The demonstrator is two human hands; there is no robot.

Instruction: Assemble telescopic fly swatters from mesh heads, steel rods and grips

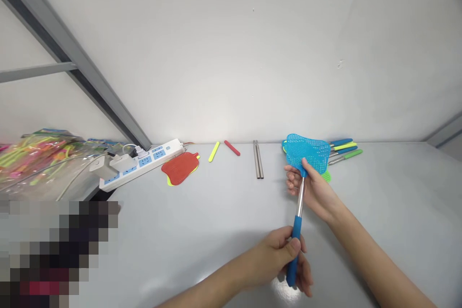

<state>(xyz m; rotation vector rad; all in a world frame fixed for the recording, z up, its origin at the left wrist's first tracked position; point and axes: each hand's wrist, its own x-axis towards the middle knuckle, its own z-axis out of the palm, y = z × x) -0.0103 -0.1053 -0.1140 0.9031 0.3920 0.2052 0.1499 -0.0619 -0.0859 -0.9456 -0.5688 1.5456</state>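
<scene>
A fly swatter [296, 231] with a blue perforated head, a metal shaft and a blue handle is held above the table in both hands. My left hand [285, 255] is closed around the blue handle. Where the head meets the shaft, my right hand [312, 187] pinches the swatter, thumb on top. Behind the blue head lie several other swatters with blue, yellow and green handles [352, 154], partly hidden by it. Two metal rods [258, 161] rest side by side to the left of my right hand.
Farther left lie a red grip [232, 147], a yellow grip [214, 152] and a red swatter head [180, 168] over a yellow one. A white power strip [144, 163] with plugs and cables sits by the grey metal frame [72, 53]. Plastic-bagged items [46, 154] are at far left.
</scene>
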